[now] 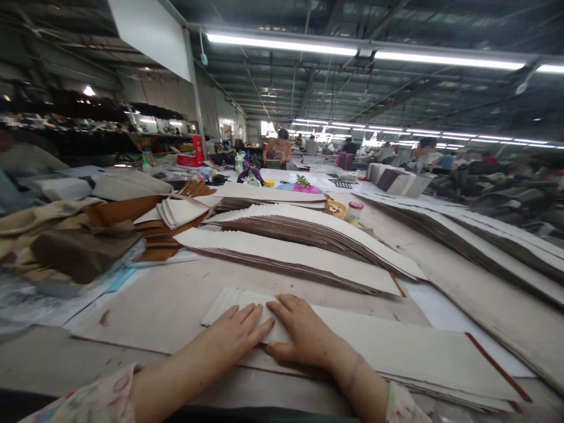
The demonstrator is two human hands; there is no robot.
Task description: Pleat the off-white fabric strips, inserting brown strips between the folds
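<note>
A stack of long pale strips (414, 346), fabric or leather by the look of them, lies across the board in front of me. Its left end is fanned into steps, and a brown edge shows at the right end. My left hand (240, 326) rests flat near the fanned end, fingers stretched out. Close beside it, my right hand (302, 332) presses on the top strip with its fingers spread. The two hands almost meet at the fingertips. Behind them lie a second stack of strips (286, 252) and a curved, thicker stack (317, 226) with brown undersides.
Brown and pale pieces (165, 232) are heaped at the left beside dark cloth (83, 249). A yellow bowl (335, 209) and a lidded jar (353, 212) stand behind the stacks. More long strips (467, 241) lie at the right. A person (277, 150) works across the table.
</note>
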